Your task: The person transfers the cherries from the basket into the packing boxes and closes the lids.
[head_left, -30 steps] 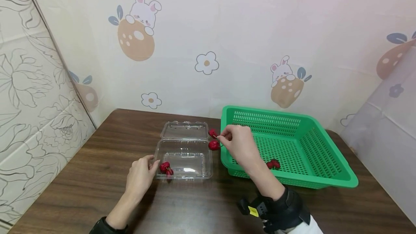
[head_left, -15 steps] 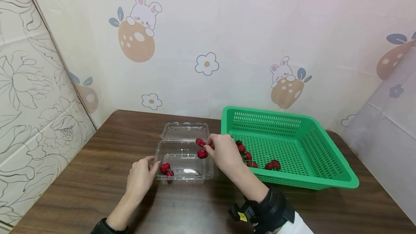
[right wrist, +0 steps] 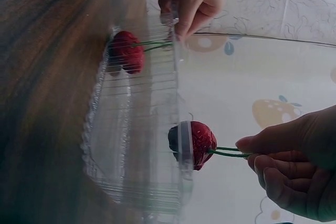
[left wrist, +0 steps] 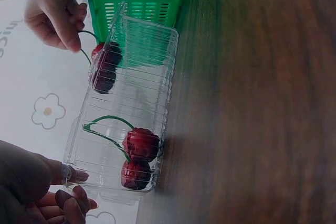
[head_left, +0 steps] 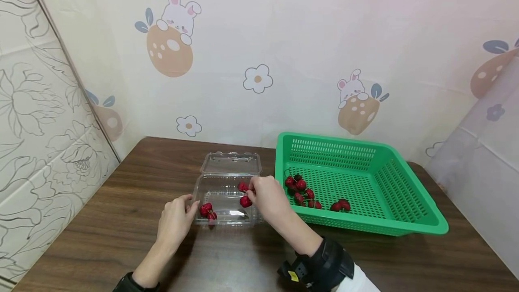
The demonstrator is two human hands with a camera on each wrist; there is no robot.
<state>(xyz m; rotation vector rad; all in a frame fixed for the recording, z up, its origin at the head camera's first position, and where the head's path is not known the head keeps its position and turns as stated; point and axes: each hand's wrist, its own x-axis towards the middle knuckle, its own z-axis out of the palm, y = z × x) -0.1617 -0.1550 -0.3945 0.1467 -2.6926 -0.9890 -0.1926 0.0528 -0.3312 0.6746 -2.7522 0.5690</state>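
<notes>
A clear plastic clamshell box [head_left: 227,195] sits on the table with its lid folded back. My left hand [head_left: 175,222] grips the box's left rim between thumb and fingers. Inside, near that hand, lies a pair of red cherries [left wrist: 140,148] joined by green stems. My right hand [head_left: 266,197] pinches the green stems of another cherry pair [right wrist: 202,144] between thumb and forefinger. That pair hangs at rim height over the right part of the box, partly below the rim.
A green slotted basket [head_left: 409,193] stands right of the box, close beside it. Several cherries [head_left: 299,186] lie in its left part, with another pair [head_left: 340,205] near its front wall. A patterned wall sheet [head_left: 259,21] rises behind the wooden table [head_left: 121,202].
My right hand has moved left and down from the basket's edge, carrying the cherry pair over the box. The left hand has stayed on the rim. Cherries in the basket have come into view.
</notes>
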